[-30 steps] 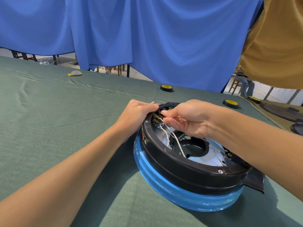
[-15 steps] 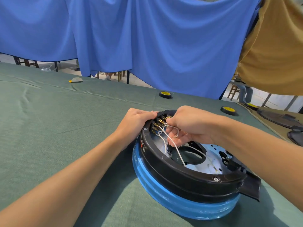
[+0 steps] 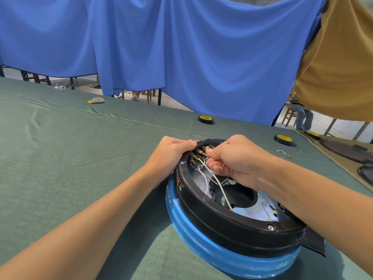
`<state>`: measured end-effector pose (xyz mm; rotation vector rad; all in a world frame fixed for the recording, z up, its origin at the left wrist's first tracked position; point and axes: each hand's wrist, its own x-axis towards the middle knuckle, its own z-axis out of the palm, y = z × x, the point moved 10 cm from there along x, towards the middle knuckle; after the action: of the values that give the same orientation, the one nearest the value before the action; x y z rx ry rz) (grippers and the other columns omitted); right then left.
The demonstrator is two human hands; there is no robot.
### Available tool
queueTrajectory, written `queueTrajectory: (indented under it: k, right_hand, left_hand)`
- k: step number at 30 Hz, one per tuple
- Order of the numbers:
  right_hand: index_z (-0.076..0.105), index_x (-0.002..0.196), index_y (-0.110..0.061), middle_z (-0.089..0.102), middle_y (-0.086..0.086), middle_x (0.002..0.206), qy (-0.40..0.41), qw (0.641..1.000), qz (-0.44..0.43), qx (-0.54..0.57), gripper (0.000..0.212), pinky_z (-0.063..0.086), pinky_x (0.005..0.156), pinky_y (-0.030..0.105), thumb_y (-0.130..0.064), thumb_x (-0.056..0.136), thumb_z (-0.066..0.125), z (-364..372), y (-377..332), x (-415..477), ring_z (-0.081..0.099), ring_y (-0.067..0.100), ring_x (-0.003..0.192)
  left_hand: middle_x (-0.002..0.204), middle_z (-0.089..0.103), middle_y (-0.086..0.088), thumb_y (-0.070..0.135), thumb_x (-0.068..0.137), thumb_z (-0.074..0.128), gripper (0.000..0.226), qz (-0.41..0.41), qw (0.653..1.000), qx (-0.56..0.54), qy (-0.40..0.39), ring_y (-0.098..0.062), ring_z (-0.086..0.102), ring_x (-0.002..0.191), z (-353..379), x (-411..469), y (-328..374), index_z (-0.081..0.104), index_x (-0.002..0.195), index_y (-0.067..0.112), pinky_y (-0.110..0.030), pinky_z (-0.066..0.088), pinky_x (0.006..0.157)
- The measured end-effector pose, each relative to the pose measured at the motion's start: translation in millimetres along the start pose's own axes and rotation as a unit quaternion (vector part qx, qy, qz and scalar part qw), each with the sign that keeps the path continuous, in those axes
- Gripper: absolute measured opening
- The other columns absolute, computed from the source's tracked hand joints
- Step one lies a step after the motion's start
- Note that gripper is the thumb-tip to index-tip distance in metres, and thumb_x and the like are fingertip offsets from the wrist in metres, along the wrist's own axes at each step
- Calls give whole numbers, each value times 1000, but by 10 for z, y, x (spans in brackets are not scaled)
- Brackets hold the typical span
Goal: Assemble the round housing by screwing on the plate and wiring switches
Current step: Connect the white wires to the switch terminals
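While the left hand (image 3: 171, 153) grips the housing (image 3: 228, 225) rim with curled fingers, the right hand (image 3: 236, 160) pinches a wire (image 3: 219, 185) at the brass terminals (image 3: 199, 153)

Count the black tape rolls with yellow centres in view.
3. The middle roll lies on the green cloth beyond the round housing; the right roll near that cloth's right edge; the third roll on the neighbouring table. More may be hidden.
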<state>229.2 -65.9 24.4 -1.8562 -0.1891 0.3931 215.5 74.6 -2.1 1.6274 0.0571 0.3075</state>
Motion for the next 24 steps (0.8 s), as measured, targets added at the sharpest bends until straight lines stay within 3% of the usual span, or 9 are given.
queueTrajectory:
  k: [5, 9, 12, 15, 19, 24]
  right_hand:
    - [55, 97, 6, 53, 10, 62, 1, 1000, 22, 1, 5, 49, 42, 20, 2, 94, 53, -11, 26, -12, 49, 13, 42]
    - [61, 95, 2, 63, 16, 77, 71, 993, 4, -98, 10, 58, 50, 28, -6, 91, 63, -182, -37, -1, 62, 21, 56]
    - [68, 86, -3, 66, 16, 83, 107, 982, -31, -153, 6, 60, 57, 32, -8, 89, 66, -219, -94, 4, 61, 22, 63]
    - [72, 77, -1, 67, 20, 83, 135, 964, -73, -218, 17, 62, 63, 41, -4, 88, 60, -240, -177, 3, 61, 25, 61]
    - [72, 80, 1, 66, 19, 83, 118, 968, -63, -210, 16, 58, 53, 30, 1, 85, 57, -248, -186, 20, 61, 23, 58]
    - [68, 87, 12, 60, 15, 65, 64, 986, -25, -152, 10, 58, 53, 30, 6, 80, 63, -253, -151, 48, 58, 20, 47]
  left_hand:
    - [115, 73, -13, 21, 93, 64, 23, 2, 1000, -4, 1, -27, 67, 111, 4, 12, -10, 76, 109, 10, -50, 43, 109]
    - [104, 77, -8, 21, 93, 64, 18, 4, 1000, -2, -3, -24, 72, 99, 10, 15, -14, 78, 101, 15, -49, 48, 104]
    - [92, 78, -5, 23, 93, 63, 16, 7, 1000, 4, -4, -23, 74, 91, 4, 19, -15, 78, 99, 20, -48, 51, 100]
    - [90, 78, -6, 23, 93, 63, 16, 8, 1000, 5, -4, -25, 74, 90, 7, 16, -11, 78, 98, 22, -49, 52, 99]
    - [91, 78, -6, 23, 93, 63, 17, 4, 1000, 0, 4, -25, 74, 89, 4, 23, -26, 78, 99, 19, -49, 52, 99]
    - [92, 78, -8, 21, 93, 63, 20, -3, 1000, -9, 7, -28, 74, 91, 5, 28, -41, 77, 105, 13, -50, 52, 99]
